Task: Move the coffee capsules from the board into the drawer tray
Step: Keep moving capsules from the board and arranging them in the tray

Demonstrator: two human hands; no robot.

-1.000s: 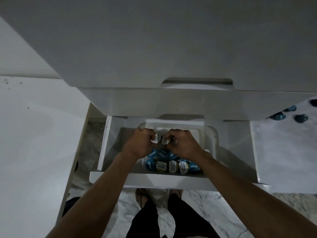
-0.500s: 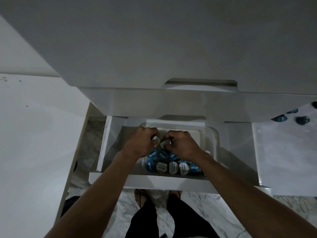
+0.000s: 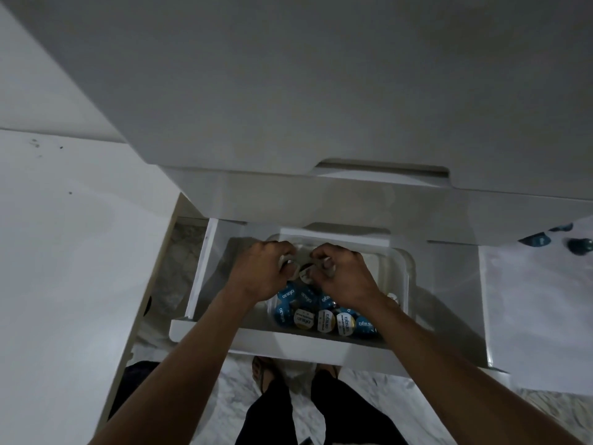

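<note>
Both hands are down inside the open white drawer (image 3: 205,329), knuckles up, close together over the far half of a clear plastic tray (image 3: 405,268) that sits in it. The left hand (image 3: 256,274) has its fingers curled under, and a pale foil-topped coffee capsule (image 3: 286,262) shows at the fingertips, pinched between thumb and fingers; how many it holds beyond that one cannot be told. The right hand (image 3: 348,276) is curled the same way, its fingertips closed round another capsule (image 3: 328,263), and a further capsule with a pale lid (image 3: 306,273) sits tilted just below the gap between the two sets of fingertips, though whether a finger touches it is unclear. Nearer the person than the fingers, against the tray's near wall, lies a heap of capsules (image 3: 324,313), blue lids and pale gold-rimmed lids mixed, some flat and some tilted, touching one another; the wrists pass over them. Well to the right of the right hand's fingers, on a white board (image 3: 539,316) level with the cabinet top, three dark blue capsules (image 3: 535,240) lie on their sides near the far edge. Below the drawer front the person's dark trousers and sandalled feet stand on a marbled floor (image 3: 231,399).
</note>
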